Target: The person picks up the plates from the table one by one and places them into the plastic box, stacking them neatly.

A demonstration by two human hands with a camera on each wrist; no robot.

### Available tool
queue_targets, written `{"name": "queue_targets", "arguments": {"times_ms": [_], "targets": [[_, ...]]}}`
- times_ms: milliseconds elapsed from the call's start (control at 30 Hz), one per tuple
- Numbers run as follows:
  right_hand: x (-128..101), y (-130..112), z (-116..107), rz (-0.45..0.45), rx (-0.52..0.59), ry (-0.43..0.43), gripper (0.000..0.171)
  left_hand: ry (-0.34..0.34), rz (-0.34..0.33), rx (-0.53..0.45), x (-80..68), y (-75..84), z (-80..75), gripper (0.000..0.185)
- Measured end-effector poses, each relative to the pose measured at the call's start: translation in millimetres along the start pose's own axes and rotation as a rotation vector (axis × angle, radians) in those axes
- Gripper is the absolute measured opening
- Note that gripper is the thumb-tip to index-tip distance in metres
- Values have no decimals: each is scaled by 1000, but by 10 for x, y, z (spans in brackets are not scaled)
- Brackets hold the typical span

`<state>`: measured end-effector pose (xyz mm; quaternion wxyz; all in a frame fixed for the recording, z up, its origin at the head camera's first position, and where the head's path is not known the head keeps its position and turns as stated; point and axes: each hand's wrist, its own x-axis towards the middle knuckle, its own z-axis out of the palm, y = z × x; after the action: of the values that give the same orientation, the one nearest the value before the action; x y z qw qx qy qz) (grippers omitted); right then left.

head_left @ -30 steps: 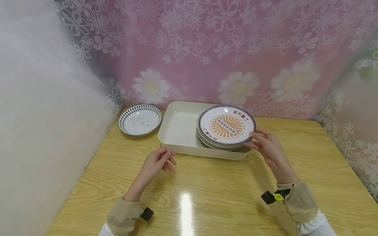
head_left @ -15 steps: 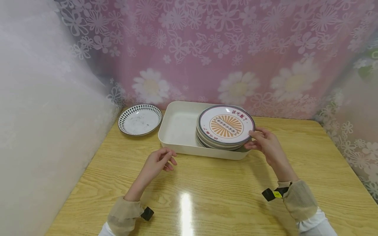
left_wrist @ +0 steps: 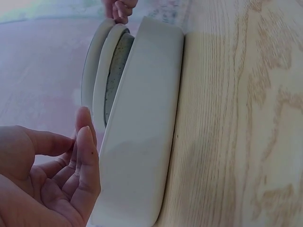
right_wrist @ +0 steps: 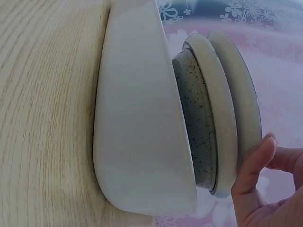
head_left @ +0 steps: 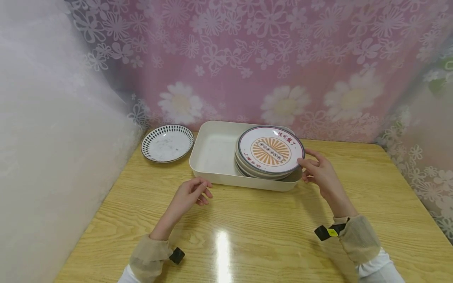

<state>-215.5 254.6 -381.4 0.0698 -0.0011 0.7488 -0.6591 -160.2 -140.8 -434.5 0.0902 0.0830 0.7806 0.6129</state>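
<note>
A white plate (head_left: 271,149) with an orange sunburst and red lettering lies tilted on top of a stack in the cream tray (head_left: 217,181). Below it are pale rims and a speckled grey-green bowl or dish (right_wrist: 195,118). My right hand (head_left: 323,177) is at the plate's right edge, thumb at the rim and the other fingers loosely bent beside it. Just in front of the tray's left part hovers my left hand (head_left: 189,192), fingers loosely curled, nothing in them. The left wrist view shows this hand (left_wrist: 61,175) near the tray wall.
Left of the tray stands a shallow white dish (head_left: 168,143) with a black diamond-patterned rim. The wooden table (head_left: 226,228) reaches back to a pink floral curtain (head_left: 233,78). A pale covering (head_left: 63,125) hangs along the left side.
The fingers of my right hand have drawn back from under the plate's rim. The plate has barely shifted on the stack. My left hand stays nearly still.
</note>
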Motion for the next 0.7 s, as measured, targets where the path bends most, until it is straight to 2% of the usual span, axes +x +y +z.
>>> {"name": "queue_targets", "arguments": {"times_ms": [267, 467, 567, 700], "targets": [[4, 32, -15, 3, -10, 6, 75, 5, 6, 0, 11, -10, -12, 29], [-31, 58, -20, -9, 72, 17, 72, 17, -3, -8, 12, -12, -16, 29], [-67, 60, -7, -24, 131, 39, 62, 26, -6, 0, 17, -24, -28, 28], [-132, 53, 15, -56, 176, 94, 33, 39, -26, 25, 38, -47, -67, 27]]}}
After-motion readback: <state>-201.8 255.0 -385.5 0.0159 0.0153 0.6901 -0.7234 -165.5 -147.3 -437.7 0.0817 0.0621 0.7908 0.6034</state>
